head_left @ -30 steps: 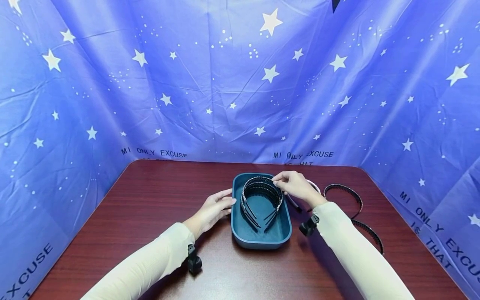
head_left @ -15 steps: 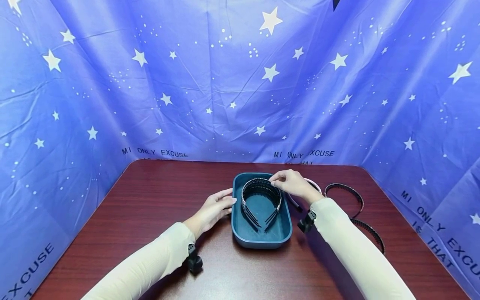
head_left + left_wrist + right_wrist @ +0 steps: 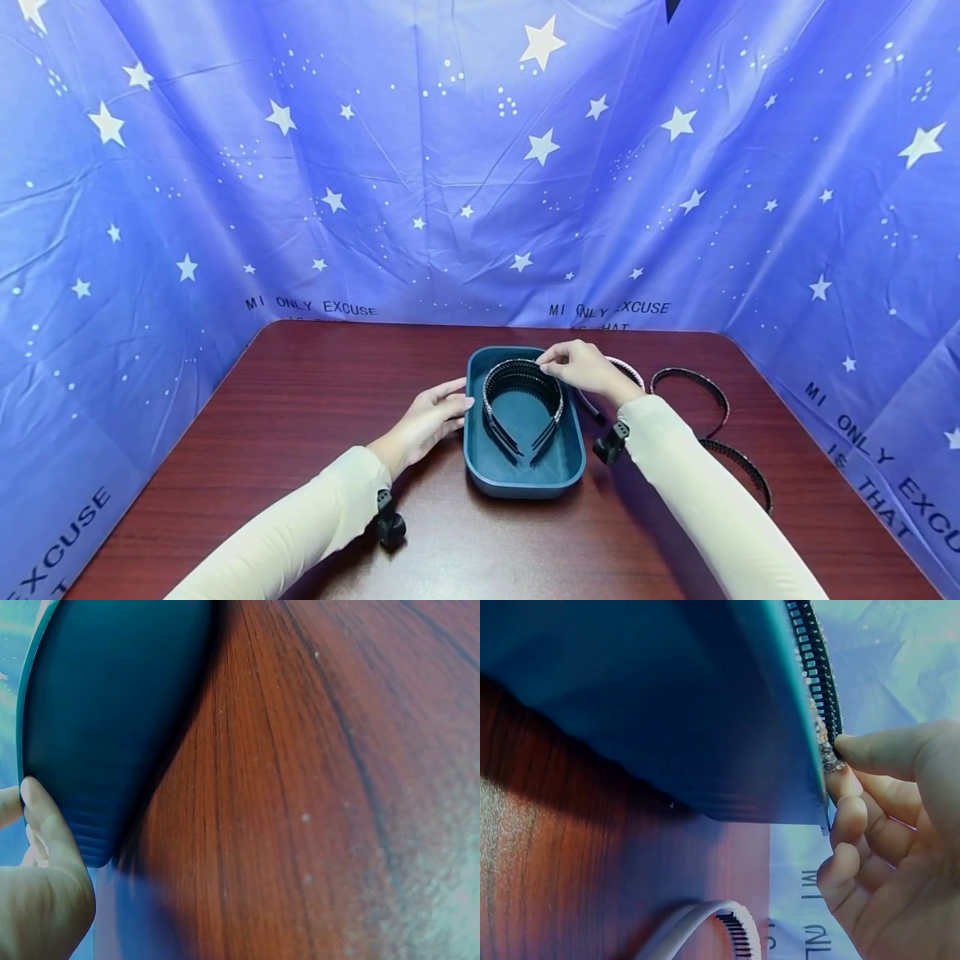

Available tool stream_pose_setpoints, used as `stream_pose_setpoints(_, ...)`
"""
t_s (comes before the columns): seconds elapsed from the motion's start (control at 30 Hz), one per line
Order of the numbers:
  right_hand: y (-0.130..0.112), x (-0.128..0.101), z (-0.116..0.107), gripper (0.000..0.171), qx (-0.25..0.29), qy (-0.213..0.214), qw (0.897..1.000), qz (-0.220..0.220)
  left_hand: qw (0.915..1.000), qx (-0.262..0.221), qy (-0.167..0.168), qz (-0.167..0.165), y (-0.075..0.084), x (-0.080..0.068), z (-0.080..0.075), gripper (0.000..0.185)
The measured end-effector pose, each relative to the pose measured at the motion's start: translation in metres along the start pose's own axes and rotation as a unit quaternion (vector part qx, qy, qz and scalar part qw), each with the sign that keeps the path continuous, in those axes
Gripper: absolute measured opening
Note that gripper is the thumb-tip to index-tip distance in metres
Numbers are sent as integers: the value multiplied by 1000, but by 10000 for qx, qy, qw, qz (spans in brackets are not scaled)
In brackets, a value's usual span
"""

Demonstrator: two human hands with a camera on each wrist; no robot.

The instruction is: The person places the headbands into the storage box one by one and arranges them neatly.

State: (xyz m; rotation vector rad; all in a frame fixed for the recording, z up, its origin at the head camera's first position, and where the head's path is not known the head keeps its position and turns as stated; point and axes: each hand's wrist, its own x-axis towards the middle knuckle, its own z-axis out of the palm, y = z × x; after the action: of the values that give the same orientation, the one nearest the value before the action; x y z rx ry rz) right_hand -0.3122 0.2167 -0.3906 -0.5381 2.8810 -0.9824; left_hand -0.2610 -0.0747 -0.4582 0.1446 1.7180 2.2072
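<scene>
A teal oblong tray (image 3: 480, 467) sits mid-table and holds a stack of black toothed headbands (image 3: 522, 392), arches toward the far end. My right hand (image 3: 581, 367) pinches the arch of the top headband (image 3: 819, 690) at the tray's far right rim. My left hand (image 3: 431, 414) rests with straight fingers against the tray's left wall (image 3: 97, 735), thumb (image 3: 41, 817) touching it.
A white headband (image 3: 626, 367) lies behind my right wrist, seen too as the white headband (image 3: 705, 926) in the right wrist view. Two dark headbands (image 3: 708, 408) lie on the table right of the tray. Blue starry cloth walls in the dark wooden table (image 3: 300, 400).
My right hand has shifted slightly left and farther along the headband arch. The left hand and tray have stayed put.
</scene>
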Motion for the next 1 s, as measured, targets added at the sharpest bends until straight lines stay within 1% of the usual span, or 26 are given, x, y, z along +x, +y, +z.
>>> stream_pose_setpoints(0.17,1,-1,-1,17,3,38,10000,70,10000,-11,16,13,-1,1,0,56)
stream_pose_setpoints(0.47,4,0,-1,18,139,-33,9999,96,10000,-7,43,18,-2,0,0,55)
stream_pose_setpoints(1.0,4,-2,-3,20,193,-85,9996,170,10000,4,-52,44,-2,0,-1,56)
